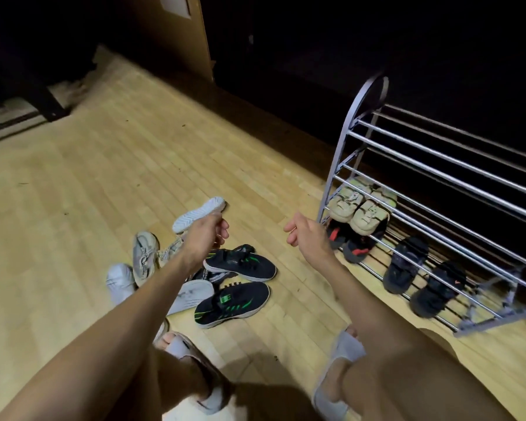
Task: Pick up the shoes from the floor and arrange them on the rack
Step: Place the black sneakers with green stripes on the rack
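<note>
While both bare arms are reaching forward over a pale wood-plank floor (73,183), the left hand (208,233) and the right hand (301,230) are hanging above it with fingers loosely curled, gripping nothing. Beneath the left forearm, a heap of shoes is lying on the boards: two black sneakers with green stripes (240,262), (233,302), a beige laced sneaker (145,258), a white shoe (119,281) and, just beyond the left hand, a shoe turned over and showing its white sole (199,215). Other pieces in the heap are being covered by the arm and are hard to tell apart.

To the right, a silver metal rack (438,165) is standing against a dark wall, its far end running out of the picture. A beige pair (359,208) is sitting on a lower tier at the near end; under it a black-and-red pair (351,246) is showing only in part, and two black sandals (406,264), (438,288) are resting further along the bottom rails.

At the lower edge, the person's feet are wearing grey slippers (343,350). Beyond the floor the room is falling into darkness, with a brown door panel (176,34) dimly lit and a dark furniture leg (47,101) at the upper left.
</note>
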The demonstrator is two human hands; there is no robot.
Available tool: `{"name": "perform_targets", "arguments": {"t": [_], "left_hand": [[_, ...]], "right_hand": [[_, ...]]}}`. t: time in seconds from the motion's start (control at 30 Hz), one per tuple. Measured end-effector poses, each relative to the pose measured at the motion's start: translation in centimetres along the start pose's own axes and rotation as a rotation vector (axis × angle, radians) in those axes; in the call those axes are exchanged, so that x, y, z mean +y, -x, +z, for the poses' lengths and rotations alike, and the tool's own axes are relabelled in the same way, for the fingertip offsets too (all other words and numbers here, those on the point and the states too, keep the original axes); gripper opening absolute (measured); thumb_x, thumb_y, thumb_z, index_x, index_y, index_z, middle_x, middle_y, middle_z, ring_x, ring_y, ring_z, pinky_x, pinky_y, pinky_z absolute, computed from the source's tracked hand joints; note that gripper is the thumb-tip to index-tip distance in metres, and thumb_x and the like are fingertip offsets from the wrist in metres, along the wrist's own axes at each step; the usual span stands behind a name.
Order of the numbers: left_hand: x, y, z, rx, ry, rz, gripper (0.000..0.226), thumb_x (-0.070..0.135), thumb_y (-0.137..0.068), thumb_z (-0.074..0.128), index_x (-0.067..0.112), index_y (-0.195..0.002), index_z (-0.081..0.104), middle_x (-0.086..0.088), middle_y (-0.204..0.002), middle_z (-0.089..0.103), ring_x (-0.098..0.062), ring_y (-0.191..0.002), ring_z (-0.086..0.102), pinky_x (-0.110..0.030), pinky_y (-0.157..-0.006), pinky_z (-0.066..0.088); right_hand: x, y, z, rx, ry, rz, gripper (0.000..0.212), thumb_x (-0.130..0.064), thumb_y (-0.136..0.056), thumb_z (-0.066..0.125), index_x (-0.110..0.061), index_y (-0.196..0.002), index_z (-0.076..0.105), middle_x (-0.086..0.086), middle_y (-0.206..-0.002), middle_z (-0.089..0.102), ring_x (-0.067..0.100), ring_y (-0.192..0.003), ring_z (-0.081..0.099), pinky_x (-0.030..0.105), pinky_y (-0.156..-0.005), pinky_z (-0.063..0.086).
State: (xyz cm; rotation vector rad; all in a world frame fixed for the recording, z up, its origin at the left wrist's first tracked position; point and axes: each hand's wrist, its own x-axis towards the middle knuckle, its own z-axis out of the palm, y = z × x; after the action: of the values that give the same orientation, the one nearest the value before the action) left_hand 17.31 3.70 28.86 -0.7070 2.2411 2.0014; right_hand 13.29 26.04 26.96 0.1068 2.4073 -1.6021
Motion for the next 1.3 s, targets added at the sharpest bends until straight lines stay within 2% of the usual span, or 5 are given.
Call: {"name": "perform_targets", "arguments": {"t": [0.53, 0.67, 0.8, 1.07, 1.3], "left_hand": [[-8.6, -11.9, -8.3, 0.062, -0.298, -0.255, 0.031, 0.02, -0.102, 0.041, 0.005, -0.087, 0.064, -0.006, -0.068, 0.059, -0.015, -0.053, 0.048, -0.022, -0.045, 0.036], [-10.8, -15.3, -9.0, 0.031, -0.357, -0.317, 0.029, 0.02, -0.102, 0.041, 0.003, -0.098, 0.064, -0.007, -0.074, 0.063, -0.016, -0.058, 0.052, -0.024, -0.048, 0.039], [-12.4, -17.4, -8.2, -0.028, -0.379, -0.356, 0.027, 0.021, -0.101, 0.043, 0.005, -0.094, 0.064, -0.009, -0.08, 0.066, -0.018, -0.063, 0.056, -0.026, -0.054, 0.043], [-14.6, -20.3, -7.6, -0.025, -0.321, -0.372, 0.02, 0.009, -0.098, 0.047, 0.001, -0.09, 0.064, -0.01, -0.075, 0.061, -0.018, -0.056, 0.05, -0.024, -0.043, 0.037], [-18.7, -22.3, -6.7, -0.086, -0.522, -0.381, 0.03, 0.022, -0.099, 0.044, 0.001, -0.101, 0.066, -0.016, -0.094, 0.067, -0.022, -0.074, 0.053, -0.032, -0.066, 0.044]], "right_hand": [[2.3, -12.5, 9.2, -0.206, 0.114, 0.189, 0.032, -0.035, -0.1, 0.034, -0.024, -0.088, 0.061, 0.0, -0.078, 0.066, 0.016, -0.07, 0.056, 0.029, -0.065, 0.04], [4.8, -15.2, 10.3, -0.217, 0.189, 0.235, 0.033, -0.031, -0.1, 0.033, -0.019, -0.094, 0.062, 0.0, -0.076, 0.066, 0.022, -0.08, 0.058, 0.031, -0.071, 0.041], [6.9, -16.8, 10.4, -0.189, 0.176, 0.307, 0.035, -0.03, -0.102, 0.034, -0.011, -0.104, 0.064, 0.003, -0.077, 0.066, 0.019, -0.069, 0.056, 0.028, -0.06, 0.04], [8.9, -20.1, 12.1, -0.171, 0.197, 0.322, 0.034, -0.028, -0.102, 0.034, -0.011, -0.103, 0.063, 0.006, -0.079, 0.066, 0.018, -0.066, 0.054, 0.029, -0.061, 0.042], [13.2, -22.0, 15.1, -0.194, 0.197, 0.388, 0.031, -0.026, -0.099, 0.037, -0.009, -0.1, 0.063, 0.007, -0.076, 0.064, 0.021, -0.062, 0.052, 0.03, -0.056, 0.039]]}}
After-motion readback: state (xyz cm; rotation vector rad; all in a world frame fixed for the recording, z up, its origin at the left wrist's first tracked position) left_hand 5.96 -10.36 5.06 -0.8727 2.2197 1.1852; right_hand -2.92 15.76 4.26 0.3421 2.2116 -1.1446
